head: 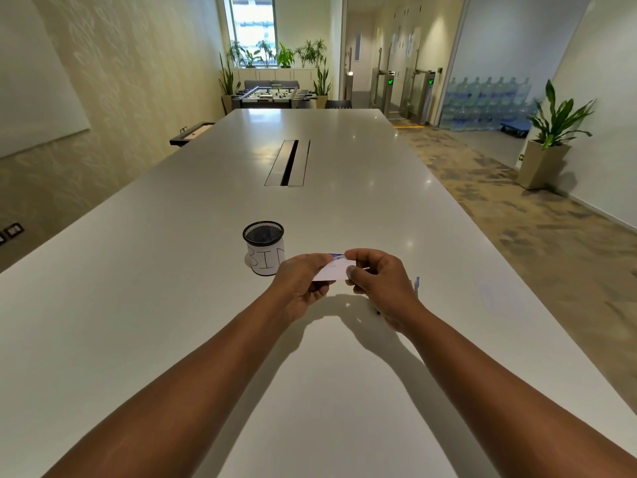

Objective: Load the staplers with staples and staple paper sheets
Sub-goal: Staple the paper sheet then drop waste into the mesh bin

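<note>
A small white paper slip (pixel 330 272) is held above the white table (pixel 172 305) between both hands. My left hand (pixel 300 284) grips its left end with curled fingers. My right hand (pixel 379 277) pinches its right end between thumb and forefinger. A blue-and-white edge (pixel 337 257), maybe a small box, shows just behind the slip's top. Beside my right wrist a thin blue object (pixel 416 282) sticks up, mostly hidden by the hand. I cannot see a stapler plainly.
A black mesh cup (pixel 263 248) with a white label reading "BIN" stands on the table just left of my hands. A cable slot (pixel 289 163) is set into the table's middle further back. Carpeted floor lies to the right.
</note>
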A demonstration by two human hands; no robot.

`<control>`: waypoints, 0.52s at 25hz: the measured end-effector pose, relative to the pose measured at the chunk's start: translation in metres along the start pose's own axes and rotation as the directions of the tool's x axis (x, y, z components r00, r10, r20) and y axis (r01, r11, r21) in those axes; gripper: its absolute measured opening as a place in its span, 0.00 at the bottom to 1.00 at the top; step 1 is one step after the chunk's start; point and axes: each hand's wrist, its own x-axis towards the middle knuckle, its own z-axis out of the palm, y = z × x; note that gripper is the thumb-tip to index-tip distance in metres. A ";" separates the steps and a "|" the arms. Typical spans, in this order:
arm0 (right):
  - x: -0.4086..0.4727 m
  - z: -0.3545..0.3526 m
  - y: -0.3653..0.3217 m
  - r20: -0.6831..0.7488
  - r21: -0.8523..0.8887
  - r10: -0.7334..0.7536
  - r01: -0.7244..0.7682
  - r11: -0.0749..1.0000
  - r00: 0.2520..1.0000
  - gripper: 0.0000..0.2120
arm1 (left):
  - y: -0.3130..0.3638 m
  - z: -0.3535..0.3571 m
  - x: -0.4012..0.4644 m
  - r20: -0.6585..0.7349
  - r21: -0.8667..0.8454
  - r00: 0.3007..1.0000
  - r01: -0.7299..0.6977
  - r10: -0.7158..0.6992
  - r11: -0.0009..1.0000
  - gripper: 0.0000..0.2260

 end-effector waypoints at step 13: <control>0.003 -0.003 0.001 0.003 -0.001 0.013 -0.013 1.000 1.000 0.12 | 0.000 -0.005 0.002 0.109 0.091 0.989 -0.108 0.098 0.990 0.09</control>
